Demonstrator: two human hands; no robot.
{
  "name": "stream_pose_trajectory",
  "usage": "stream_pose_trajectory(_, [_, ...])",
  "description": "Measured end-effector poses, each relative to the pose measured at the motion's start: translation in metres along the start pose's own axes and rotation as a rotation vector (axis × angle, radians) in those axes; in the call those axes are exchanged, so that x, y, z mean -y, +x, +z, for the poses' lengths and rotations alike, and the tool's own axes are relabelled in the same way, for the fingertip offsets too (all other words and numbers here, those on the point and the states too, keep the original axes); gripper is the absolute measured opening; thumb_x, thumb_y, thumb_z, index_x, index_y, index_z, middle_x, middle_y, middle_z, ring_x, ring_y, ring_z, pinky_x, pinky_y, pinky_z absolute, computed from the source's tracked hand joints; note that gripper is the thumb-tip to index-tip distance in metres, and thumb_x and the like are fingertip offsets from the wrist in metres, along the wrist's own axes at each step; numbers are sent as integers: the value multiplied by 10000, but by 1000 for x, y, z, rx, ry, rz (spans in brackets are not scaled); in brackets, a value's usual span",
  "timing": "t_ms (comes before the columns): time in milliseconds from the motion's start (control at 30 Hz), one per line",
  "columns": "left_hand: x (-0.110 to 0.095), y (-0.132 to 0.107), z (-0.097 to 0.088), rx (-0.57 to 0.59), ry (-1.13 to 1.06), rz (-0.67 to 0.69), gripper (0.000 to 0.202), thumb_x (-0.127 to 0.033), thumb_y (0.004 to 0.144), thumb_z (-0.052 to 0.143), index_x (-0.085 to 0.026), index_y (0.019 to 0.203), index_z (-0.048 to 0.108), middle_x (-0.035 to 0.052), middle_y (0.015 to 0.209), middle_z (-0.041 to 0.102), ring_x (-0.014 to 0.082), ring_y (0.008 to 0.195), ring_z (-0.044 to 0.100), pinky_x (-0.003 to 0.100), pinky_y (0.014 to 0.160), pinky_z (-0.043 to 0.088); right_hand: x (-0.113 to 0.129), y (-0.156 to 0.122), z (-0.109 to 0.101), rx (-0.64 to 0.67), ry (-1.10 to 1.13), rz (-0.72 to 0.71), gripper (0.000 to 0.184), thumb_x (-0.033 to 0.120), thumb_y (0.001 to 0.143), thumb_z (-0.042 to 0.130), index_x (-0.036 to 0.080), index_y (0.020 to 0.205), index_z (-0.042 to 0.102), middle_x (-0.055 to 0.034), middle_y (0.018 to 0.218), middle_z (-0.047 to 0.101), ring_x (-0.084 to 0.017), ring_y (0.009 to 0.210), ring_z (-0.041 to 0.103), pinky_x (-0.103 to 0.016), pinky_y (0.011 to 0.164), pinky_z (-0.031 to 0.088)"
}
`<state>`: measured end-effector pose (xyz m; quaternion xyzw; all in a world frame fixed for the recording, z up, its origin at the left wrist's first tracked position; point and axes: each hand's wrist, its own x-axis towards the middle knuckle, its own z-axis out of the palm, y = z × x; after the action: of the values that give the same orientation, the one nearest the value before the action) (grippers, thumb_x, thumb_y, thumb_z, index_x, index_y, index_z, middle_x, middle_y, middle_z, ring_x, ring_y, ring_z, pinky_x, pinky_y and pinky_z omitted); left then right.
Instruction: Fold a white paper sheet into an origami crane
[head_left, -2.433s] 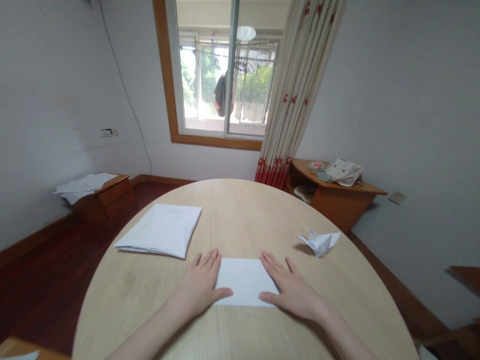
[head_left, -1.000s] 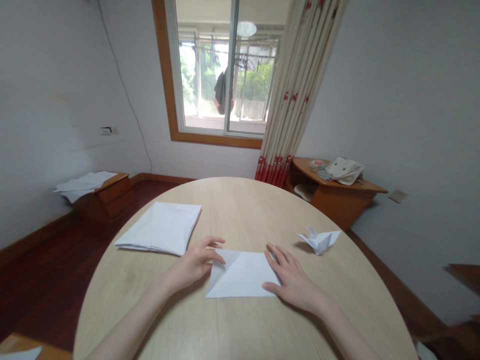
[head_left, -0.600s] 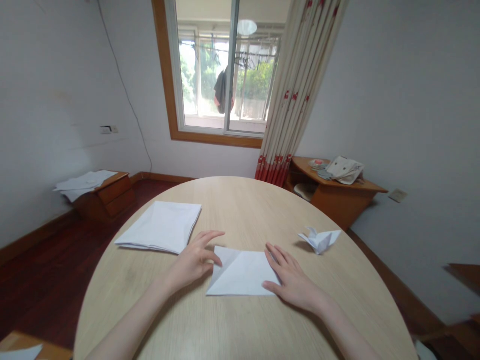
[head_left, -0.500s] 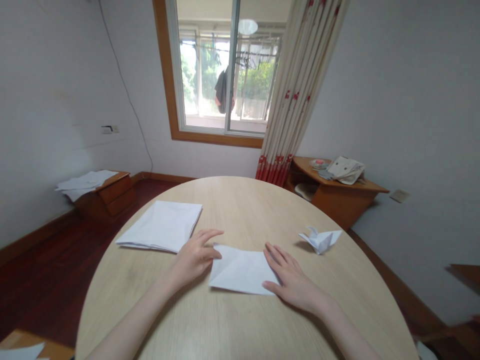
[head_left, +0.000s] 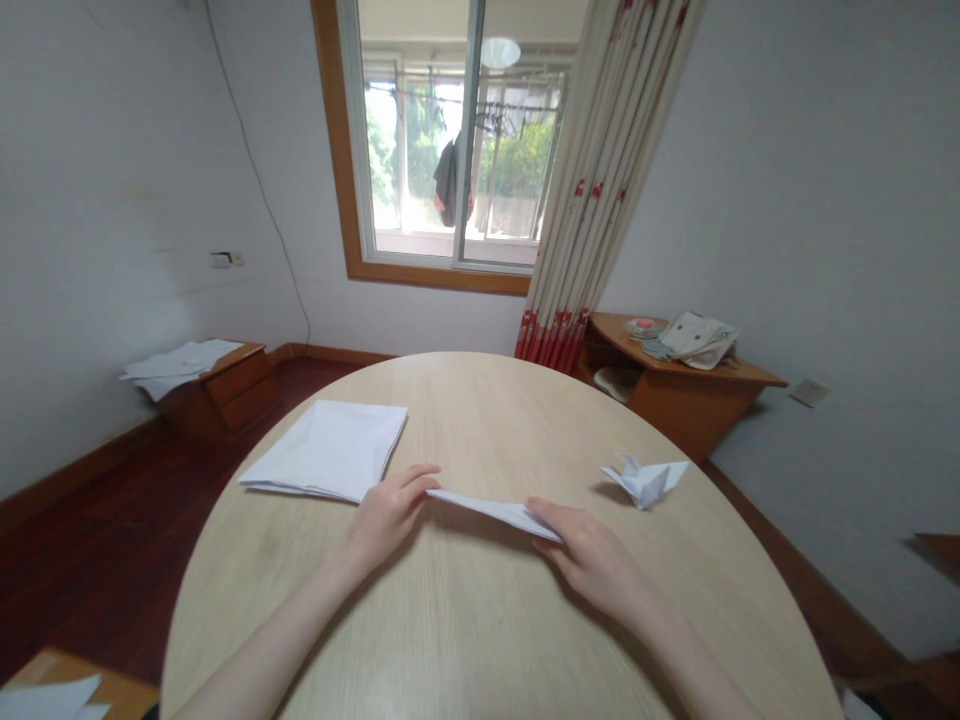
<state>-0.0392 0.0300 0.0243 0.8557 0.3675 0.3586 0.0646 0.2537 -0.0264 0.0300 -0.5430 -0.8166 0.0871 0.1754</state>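
A folded sheet of white paper (head_left: pixel 491 511) is tilted up over the table, showing mostly its thin edge. My right hand (head_left: pixel 589 550) grips its right end, fingers on the far side and above, thumb below. At the paper's left corner, my left hand (head_left: pixel 394 510) has its fingers closed together; the exact contact there is partly hidden. Just beyond my left hand lies a stack of white paper (head_left: pixel 326 448). A folded paper crane (head_left: pixel 645 482) stands to the right, apart from my right hand.
The round wooden table (head_left: pixel 480 420) fills the middle. A small drawer cabinet (head_left: pixel 236 392) with papers stands at the back left. A corner desk (head_left: pixel 697 400) holding a cloth bag (head_left: pixel 699 340) is at the back right, beside a curtain (head_left: pixel 592 190) and window.
The folded paper has gone from lying flat to tilted nearly edge-on. My right hand has moved from resting on it to gripping its end, and my left fingers have drawn together.
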Motion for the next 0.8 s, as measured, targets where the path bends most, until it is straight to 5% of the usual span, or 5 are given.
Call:
stream_pose_trajectory(167, [-4,1,2,-62,-104,-63,275,-192,923,443,-210,1187,517,76,1175,626,171,893,666,307,826,524,2,1,-5,-201,15,-63,198,201,917,390,190,960,583,-80,899,685,-225,815,649,-342,703,497])
stream_pose_trajectory(433, [-14,-1,-3,-53,-197,-143,558,-329,896,554,-237,1385,300,99,1218,589,168,828,637,349,822,518,10,-1,-11,-457,130,-191,121,272,926,482,217,922,589,-58,830,650,-188,759,637,-284,666,501])
stream_pose_trajectory(633, [-22,1,-6,-167,-211,53,485,-250,867,598,-244,1307,393,119,1266,514,247,1147,527,379,904,484,18,-2,-16,-464,219,-254,146,272,914,515,228,859,642,-38,766,642,-168,684,633,-258,594,506])
stream_pose_trajectory(800, [-30,2,-10,-208,-179,130,333,-243,842,642,-234,1119,459,112,1217,504,251,1138,530,402,941,457,22,-1,-19,-484,245,-253,125,263,897,541,224,848,648,-28,746,655,-166,672,638,-257,584,511])
